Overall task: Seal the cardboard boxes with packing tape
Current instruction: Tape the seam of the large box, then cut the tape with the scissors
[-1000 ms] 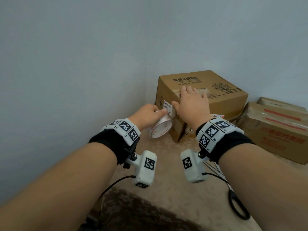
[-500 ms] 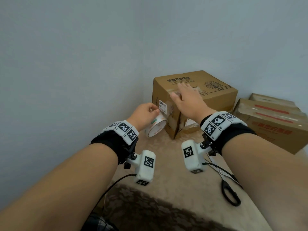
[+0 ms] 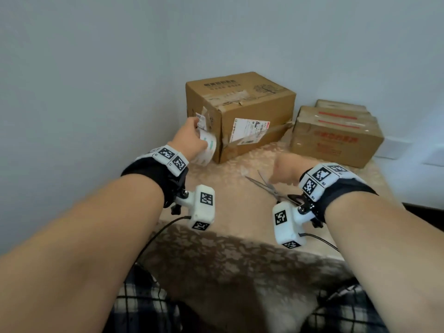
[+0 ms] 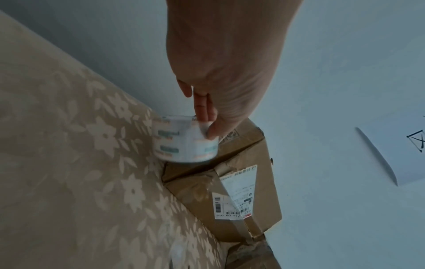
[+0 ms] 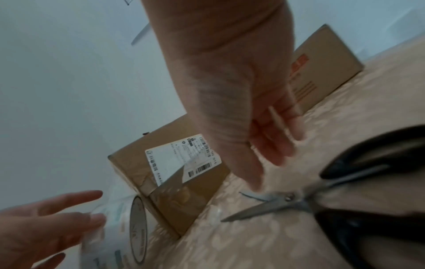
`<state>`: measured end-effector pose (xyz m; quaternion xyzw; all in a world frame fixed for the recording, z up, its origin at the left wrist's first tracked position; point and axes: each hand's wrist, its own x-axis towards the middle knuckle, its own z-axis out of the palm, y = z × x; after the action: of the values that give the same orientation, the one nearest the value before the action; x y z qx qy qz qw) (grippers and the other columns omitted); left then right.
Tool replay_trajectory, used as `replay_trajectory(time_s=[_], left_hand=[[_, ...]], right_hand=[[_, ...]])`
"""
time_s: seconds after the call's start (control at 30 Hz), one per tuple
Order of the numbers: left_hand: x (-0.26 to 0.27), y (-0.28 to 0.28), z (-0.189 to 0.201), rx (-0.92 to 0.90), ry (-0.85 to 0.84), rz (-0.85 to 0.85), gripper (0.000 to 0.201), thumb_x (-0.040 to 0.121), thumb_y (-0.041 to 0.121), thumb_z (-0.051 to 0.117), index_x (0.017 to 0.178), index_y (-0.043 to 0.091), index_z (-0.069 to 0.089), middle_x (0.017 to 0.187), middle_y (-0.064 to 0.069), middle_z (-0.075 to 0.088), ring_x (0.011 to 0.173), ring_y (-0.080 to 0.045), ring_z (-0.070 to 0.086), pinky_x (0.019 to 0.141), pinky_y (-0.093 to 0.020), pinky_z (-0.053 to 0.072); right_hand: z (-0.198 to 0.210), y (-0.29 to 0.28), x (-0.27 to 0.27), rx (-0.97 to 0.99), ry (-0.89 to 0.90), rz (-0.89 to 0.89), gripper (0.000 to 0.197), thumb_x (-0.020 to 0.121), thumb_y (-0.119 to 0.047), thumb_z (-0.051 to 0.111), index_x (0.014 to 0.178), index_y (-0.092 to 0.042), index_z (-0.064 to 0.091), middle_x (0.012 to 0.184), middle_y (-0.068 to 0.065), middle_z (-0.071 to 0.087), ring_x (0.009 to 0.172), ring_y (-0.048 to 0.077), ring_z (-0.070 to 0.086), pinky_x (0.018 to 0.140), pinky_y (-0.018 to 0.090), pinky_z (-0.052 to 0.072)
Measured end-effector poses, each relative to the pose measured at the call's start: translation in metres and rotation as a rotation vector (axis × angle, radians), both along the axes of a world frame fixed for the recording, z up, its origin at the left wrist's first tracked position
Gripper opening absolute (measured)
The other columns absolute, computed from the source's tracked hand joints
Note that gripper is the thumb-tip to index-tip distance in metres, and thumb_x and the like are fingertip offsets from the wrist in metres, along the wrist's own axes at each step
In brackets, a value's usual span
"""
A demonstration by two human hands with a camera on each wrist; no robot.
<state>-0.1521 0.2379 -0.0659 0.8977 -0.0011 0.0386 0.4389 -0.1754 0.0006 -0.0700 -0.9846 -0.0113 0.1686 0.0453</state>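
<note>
A large brown cardboard box (image 3: 252,109) stands at the back of the table, with strips of tape over its top seam and a white shipping label on its front. My left hand (image 3: 198,131) pinches a printed packing tape roll (image 3: 207,150) and holds it against the box's left front corner. In the left wrist view my fingers (image 4: 203,109) and thumb grip the roll (image 4: 184,143) at its top edge. My right hand (image 3: 280,169) hovers just above the black-handled scissors (image 3: 266,186), blurred. Its fingers (image 5: 271,151) are straight and hold nothing.
Two flatter cardboard boxes (image 3: 336,138) with red print lie stacked to the right of the big box. The table (image 3: 228,217) has a beige floral cloth, and its front edge is near my lap. A pale wall stands close behind and to the left.
My right hand left the top of the box and came back and down to just above the scissors. My left hand stayed at the box's corner with the roll.
</note>
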Motion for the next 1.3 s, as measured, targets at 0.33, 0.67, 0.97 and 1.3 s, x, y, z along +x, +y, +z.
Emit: replay_trajectory(time_s=[0.33,0.67,0.97,1.3], left_hand=[[-0.008,0.007,-0.008,-0.079,-0.029,0.131,0.027,0.092,0.013,0.054,0.116,0.022,0.046,0.109,-0.009,0.06,0.103,-0.03,0.059,0.092,-0.05,0.048],[0.006,0.017,-0.001,-0.134,0.073,0.064,0.035,0.1,0.005,0.032,0.133,0.006,0.042,0.116,-0.012,0.052,0.099,-0.024,0.052,0.083,-0.034,0.044],[0.017,0.026,0.001,-0.142,0.042,0.067,0.037,0.102,0.01,0.026,0.13,0.002,0.049,0.123,-0.02,0.054,0.097,-0.023,0.052,0.085,-0.034,0.044],[0.004,0.023,0.007,-0.149,0.062,0.028,0.038,0.1,0.006,0.031,0.135,0.006,0.044,0.129,-0.017,0.054,0.111,-0.029,0.056,0.088,-0.038,0.047]], right_hand=[[-0.033,-0.012,-0.033,-0.222,0.12,0.043,0.015,0.088,-0.022,0.064,0.098,-0.017,0.055,0.092,0.01,0.061,0.083,0.017,0.059,0.074,0.025,0.05],[0.0,-0.021,-0.023,0.568,0.123,-0.076,0.047,0.081,-0.006,0.067,0.124,-0.023,0.057,0.091,0.013,0.074,0.085,0.027,0.068,0.081,0.035,0.055],[-0.001,-0.003,-0.004,0.492,0.399,-0.1,0.028,0.069,-0.027,0.085,0.092,-0.016,0.073,0.08,0.006,0.073,0.081,0.019,0.062,0.079,0.03,0.046],[0.036,0.007,-0.013,-0.052,0.484,-0.098,0.049,0.078,-0.06,0.068,0.088,-0.013,0.065,0.07,-0.001,0.06,0.062,0.015,0.051,0.063,0.025,0.041]])
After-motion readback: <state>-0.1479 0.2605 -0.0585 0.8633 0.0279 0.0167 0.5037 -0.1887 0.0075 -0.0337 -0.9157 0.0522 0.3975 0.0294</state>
